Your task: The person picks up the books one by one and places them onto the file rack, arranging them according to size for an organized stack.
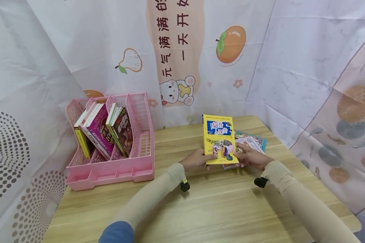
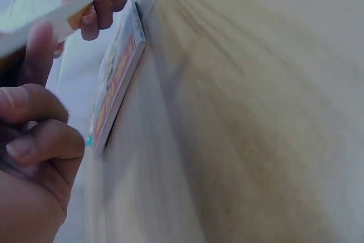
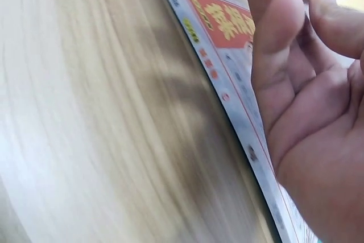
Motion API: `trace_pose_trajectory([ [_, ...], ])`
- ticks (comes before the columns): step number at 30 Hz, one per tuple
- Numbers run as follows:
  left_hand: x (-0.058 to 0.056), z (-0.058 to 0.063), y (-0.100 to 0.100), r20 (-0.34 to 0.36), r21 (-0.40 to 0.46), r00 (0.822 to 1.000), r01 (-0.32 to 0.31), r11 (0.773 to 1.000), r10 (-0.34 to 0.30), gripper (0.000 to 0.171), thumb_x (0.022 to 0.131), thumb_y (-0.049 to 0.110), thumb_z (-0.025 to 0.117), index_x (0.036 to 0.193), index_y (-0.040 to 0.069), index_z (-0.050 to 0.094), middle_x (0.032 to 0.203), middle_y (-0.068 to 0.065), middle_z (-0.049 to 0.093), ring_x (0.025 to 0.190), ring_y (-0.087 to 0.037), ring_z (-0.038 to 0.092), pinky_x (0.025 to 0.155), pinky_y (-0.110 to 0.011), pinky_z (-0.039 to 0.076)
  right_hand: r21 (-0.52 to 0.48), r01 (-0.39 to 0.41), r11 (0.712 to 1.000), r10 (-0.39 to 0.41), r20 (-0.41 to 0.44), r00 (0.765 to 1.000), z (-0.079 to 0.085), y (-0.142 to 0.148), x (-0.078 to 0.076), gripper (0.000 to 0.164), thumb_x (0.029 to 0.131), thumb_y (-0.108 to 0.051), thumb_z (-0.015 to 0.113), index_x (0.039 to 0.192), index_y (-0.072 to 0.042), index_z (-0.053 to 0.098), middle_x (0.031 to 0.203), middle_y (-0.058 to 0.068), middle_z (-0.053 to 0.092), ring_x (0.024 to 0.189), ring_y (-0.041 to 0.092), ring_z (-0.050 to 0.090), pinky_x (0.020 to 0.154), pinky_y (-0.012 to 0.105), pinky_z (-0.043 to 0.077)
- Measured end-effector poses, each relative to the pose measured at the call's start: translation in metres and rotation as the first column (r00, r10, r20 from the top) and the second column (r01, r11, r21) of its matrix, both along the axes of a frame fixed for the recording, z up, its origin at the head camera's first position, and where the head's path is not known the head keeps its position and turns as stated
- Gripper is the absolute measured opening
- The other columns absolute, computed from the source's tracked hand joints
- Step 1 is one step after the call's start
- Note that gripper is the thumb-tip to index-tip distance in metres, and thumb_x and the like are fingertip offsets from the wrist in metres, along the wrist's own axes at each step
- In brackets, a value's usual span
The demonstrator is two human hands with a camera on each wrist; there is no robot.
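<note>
A yellow book (image 1: 219,140) with a blue title panel is held up off the table, its front cover facing the head camera. My left hand (image 1: 197,158) pinches its lower left edge, thumb on the cover. At the lower right corner, my right hand (image 1: 250,156) pinches it the same way. In the left wrist view the left hand (image 2: 34,140) has its thumb along the book (image 2: 51,24). Below and behind lie flat books (image 1: 251,143) on the table, partly hidden; one white and red book (image 3: 227,78) shows beside the right hand (image 3: 318,106).
A pink desktop book rack (image 1: 146,145) stands at the left of the table, with slots and small front trays. Several upright books, including a purple one (image 1: 101,130) and a dark brown one (image 1: 123,131), lean inside it. Printed cloth walls (image 1: 109,37) enclose the wooden table (image 1: 200,209).
</note>
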State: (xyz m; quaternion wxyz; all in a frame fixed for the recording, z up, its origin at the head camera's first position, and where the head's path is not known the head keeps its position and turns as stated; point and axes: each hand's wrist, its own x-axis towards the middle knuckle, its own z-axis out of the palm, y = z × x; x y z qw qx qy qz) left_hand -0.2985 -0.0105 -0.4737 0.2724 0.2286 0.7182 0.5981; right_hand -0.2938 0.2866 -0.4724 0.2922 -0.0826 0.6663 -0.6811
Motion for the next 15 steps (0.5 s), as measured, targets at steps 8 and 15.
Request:
trace_pose_trajectory([
  [8, -0.005, 0.000, -0.003, 0.049, 0.100, 0.998, 0.039, 0.994, -0.044, 0.038, 0.096, 0.051, 0.048, 0.125, 0.029, 0.058, 0.107, -0.010, 0.069, 0.073, -0.019, 0.066, 0.065, -0.040, 0.054, 0.027, -0.027, 0.999, 0.028, -0.031, 0.999, -0.001, -0.010, -0.002, 0.051, 0.101, -0.019, 0.048, 0.146, -0.020, 0.026, 0.117, 0.019, 0.063, 0.076, 0.027, 0.065, 0.060, 0.030, 0.050],
  [15, -0.007, -0.001, -0.005, -0.049, 0.035, 0.999, -0.010, 0.999, 0.011, 0.039, 0.095, 0.053, 0.048, 0.123, 0.028, 0.059, 0.106, 0.003, 0.070, 0.091, -0.018, 0.068, 0.076, -0.035, 0.054, 0.057, -0.021, 0.998, 0.023, -0.031, 0.999, -0.005, -0.013, -0.005, 0.046, 0.101, -0.023, 0.048, 0.143, -0.018, 0.032, 0.113, 0.020, 0.064, 0.077, 0.029, 0.064, 0.060, 0.033, 0.052],
])
